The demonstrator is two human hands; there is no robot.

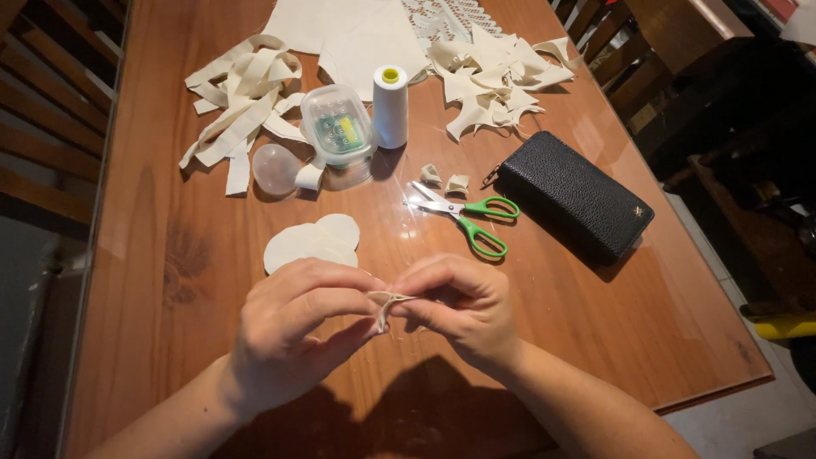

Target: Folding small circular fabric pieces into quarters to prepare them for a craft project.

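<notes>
a glossy wooden worktop (170, 255). left hand (293, 327) and right hand (459, 306) meet, both pinching a small folded cream fabric piece (387, 308) between fingertips. just beyond them lie cream fabric circles (310, 242) and green-handled scissors (467, 217).

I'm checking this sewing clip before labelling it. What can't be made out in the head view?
- Small cream fabric piece: mostly hidden by left hand and right hand; shape unclear.
- Needle or thread: too small to tell.
- Clear plastic box: contents blurred.
- Cream cloth: cut off by top edge.
</notes>
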